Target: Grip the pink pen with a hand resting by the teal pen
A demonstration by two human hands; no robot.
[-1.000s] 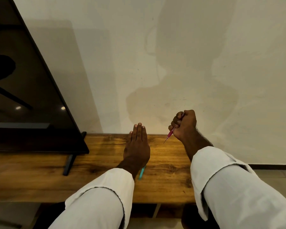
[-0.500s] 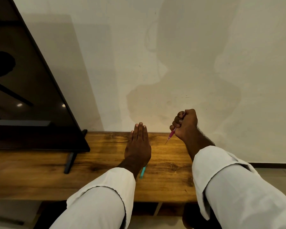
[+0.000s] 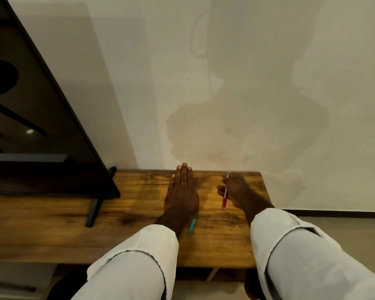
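1. The right hand (image 3: 236, 190) has its grip closed round a pink pen (image 3: 225, 197) — fingers and thumb curl about the upper barrel, and the pen stands nearly upright with its tip touching the wooden worktop (image 3: 52, 230)
2. The left hand (image 3: 181, 192) lies flat on the worktop, fingers straight and pressed together, pointing toward the wall (image 3: 247, 83); its grip is open and holds nothing
3. A teal pen (image 3: 192, 225) lies on the worktop just beside the left wrist, partly hidden under it — well clear of the pink pen's tip
4. The two hands sit near each other but apart, with bare wood between them
5. White sleeves (image 3: 139, 267) cover both forearms
6. A dark television (image 3: 30, 126) stands on the worktop to the left, its stand leg (image 3: 93, 211) near the left hand
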